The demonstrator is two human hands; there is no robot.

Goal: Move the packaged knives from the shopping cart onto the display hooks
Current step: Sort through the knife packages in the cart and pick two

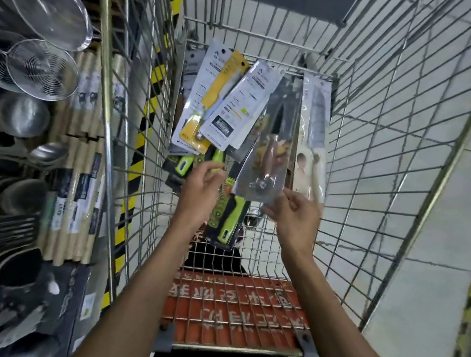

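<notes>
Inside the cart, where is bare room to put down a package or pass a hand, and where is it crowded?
Bare: the wire floor over the orange board, between the green-handled package and the cart's near edge. Crowded: the far left part, where the knife packages overlap; the right hand holds a clear-packed knife over them.

head view | wide-angle | faces steeply down | near, above shopping cart [390, 137]

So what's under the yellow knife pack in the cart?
A white pack lies beneath the yellow knife pack, and green-handled packs poke out lower down. Anything deeper is hidden by the packs on top.
</notes>
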